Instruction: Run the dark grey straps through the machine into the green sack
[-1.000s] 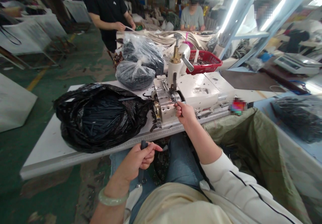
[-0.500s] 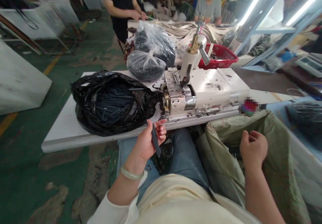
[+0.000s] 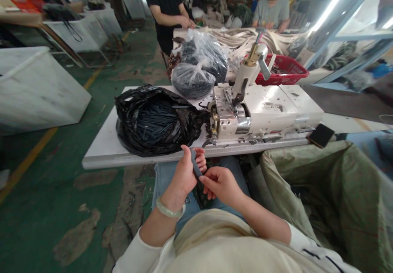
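Note:
My left hand is closed around a short dark grey strip, the thumb pointing up along it. At the strip's lower end my right hand pinches it between thumb and fingertips. Both hands are above my lap, just in front of the table edge. Beyond them an open black plastic bag lies on the white table, full of similar dark strips. To its right stands a cream-coloured machine with metal rollers and a brass-collared post.
Clear plastic bags of dark pieces sit behind the black bag. A red basket is behind the machine, a phone at the table's right end. A large green sack gapes at my right. Two people work at the far table.
My right hand has come from above the sack on the right to the strip in my left hand and now pinches its lower end. The view has swung left.

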Demonstrator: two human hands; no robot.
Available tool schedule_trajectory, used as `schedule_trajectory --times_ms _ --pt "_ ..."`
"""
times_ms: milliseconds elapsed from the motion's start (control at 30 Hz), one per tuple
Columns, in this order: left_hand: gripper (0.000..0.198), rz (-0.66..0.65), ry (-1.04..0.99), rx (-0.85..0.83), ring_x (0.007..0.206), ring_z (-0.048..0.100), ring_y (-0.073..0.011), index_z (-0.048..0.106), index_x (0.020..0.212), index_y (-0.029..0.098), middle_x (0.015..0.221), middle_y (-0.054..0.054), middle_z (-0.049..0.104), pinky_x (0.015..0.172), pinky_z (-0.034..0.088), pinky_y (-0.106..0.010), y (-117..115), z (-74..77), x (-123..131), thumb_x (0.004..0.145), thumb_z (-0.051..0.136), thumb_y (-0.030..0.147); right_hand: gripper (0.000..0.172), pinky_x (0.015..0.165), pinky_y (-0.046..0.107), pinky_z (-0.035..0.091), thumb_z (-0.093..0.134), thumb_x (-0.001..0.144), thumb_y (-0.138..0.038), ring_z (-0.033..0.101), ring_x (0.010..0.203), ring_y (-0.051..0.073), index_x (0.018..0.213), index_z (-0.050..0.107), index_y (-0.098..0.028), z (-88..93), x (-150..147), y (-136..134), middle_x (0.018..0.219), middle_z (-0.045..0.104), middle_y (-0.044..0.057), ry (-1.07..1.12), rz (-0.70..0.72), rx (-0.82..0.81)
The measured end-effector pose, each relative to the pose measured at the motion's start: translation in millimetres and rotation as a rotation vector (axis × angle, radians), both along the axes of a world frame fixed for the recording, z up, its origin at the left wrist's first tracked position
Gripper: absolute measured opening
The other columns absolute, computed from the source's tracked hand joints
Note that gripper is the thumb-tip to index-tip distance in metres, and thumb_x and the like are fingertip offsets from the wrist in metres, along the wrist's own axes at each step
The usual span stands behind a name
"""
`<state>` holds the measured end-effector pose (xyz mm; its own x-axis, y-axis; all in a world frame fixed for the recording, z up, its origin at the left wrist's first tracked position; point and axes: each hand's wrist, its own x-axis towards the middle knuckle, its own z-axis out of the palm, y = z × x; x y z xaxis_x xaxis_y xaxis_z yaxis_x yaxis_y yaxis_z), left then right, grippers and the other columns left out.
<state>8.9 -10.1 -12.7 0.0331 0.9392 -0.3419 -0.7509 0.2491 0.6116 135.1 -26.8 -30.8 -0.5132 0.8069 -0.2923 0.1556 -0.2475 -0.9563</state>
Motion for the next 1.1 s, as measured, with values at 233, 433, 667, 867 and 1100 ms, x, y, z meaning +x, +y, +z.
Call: schedule_trajectory --times_ms 233,433,667,867,1100 --pt "0.066 0.007 -0.142 -0.046 0.044 0.030 -0.0069 0.059 0.074 0.013 0.053 0.007 0.030 0.040 0.028 -0.019 7.6 1.1 4.1 0.072 0.042 0.076 0.040 0.036 0.019 0.043 0.059 0.079 -0.055 0.056 0.040 0.010 0.068 0.053 -0.017 -4.8 3.1 -5.0 0.053 0.061 0.000 0.025 -0.106 -0.009" --pt "0.062 0.038 -0.144 -0.081 0.042 0.028 -0.0050 0.059 0.071 0.012 0.051 0.008 0.030 0.037 0.026 -0.017 10.3 -1.2 -4.2 0.070 0.050 0.074 0.037 0.033 0.016 0.039 0.062 0.079 -0.051 0.053 0.037 0.008 0.070 0.054 -0.016 -5.9 7.9 -2.7 0.053 0.063 -0.001 0.132 -0.104 -0.055" --pt "0.033 0.055 0.116 -0.119 0.040 0.023 -0.0004 0.064 0.069 0.009 0.049 0.010 0.028 0.037 0.020 -0.012 6.3 -1.1 -20.7 0.061 0.082 0.036 0.037 0.031 0.013 0.034 0.069 0.076 -0.046 0.049 0.033 0.005 0.066 0.054 -0.014 -11.6 14.5 4.7 0.050 0.062 -0.002 0.341 -0.073 -0.307" --pt "0.029 0.019 0.300 -0.026 0.040 0.025 -0.0015 0.066 0.067 0.011 0.046 0.009 0.030 0.038 0.020 -0.015 6.1 -2.1 -18.9 0.063 0.079 0.036 0.034 0.048 0.016 0.050 0.068 0.078 -0.045 0.064 0.054 0.009 0.087 0.063 -0.012 -12.2 16.0 9.4 0.071 0.070 0.005 0.474 0.063 -0.496" --pt "0.027 -0.014 0.553 0.042 0.041 0.028 -0.0041 0.072 0.077 0.011 0.044 0.007 0.035 0.040 0.021 -0.018 6.7 -6.9 -10.8 0.069 0.075 0.037 0.039 0.059 0.021 0.054 0.060 0.085 -0.046 0.067 0.062 0.012 0.097 0.066 -0.009 -3.2 13.2 31.8 0.074 0.071 0.008 0.574 0.140 -0.538"
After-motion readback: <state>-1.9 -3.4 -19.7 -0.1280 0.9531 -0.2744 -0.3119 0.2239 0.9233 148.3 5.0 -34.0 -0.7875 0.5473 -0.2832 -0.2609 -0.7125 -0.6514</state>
